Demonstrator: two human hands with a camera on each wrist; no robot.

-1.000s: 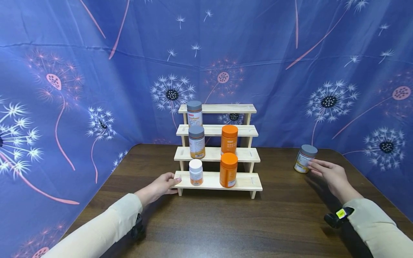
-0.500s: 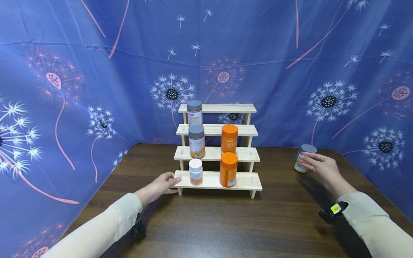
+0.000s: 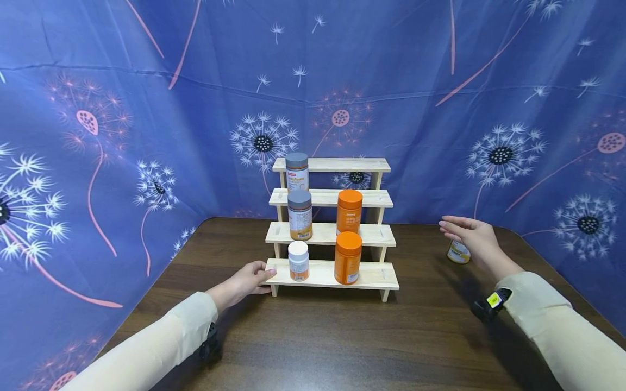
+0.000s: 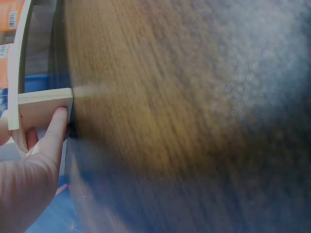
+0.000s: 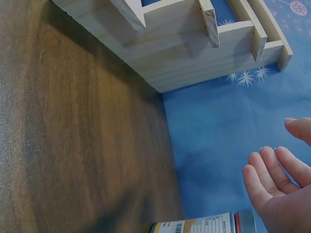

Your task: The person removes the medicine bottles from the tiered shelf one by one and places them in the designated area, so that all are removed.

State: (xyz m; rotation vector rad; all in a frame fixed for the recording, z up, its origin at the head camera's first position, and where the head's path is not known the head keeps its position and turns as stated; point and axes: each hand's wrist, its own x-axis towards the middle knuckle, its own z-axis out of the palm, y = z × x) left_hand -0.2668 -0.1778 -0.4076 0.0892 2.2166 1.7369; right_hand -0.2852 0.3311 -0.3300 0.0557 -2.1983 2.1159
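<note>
With thumb on top and fingers at the side support, my left hand (image 3: 244,282) holds the left end of the bottom step of a wooden stepped display stand (image 3: 320,274). My right hand (image 3: 476,244) is in the air with nothing in it, its fingers extended and thumb apart in the right wrist view. Just behind it, a grey-capped supplement jar (image 3: 458,253) stands on the table, its cap hidden by that hand. On the stand are two more grey-capped jars (image 3: 300,220), two orange jars (image 3: 347,263) and a small white-capped bottle (image 3: 299,266).
The stand rests on a dark wooden table (image 3: 313,342). A blue curtain (image 3: 195,136) with dandelion prints hangs behind and at both sides. The top step (image 3: 352,165) carries one grey-capped jar at its left end.
My right hand has let go of the grey-capped jar on the table and moved up and left. The jar stays in place. My left hand keeps its hold on the stand.
</note>
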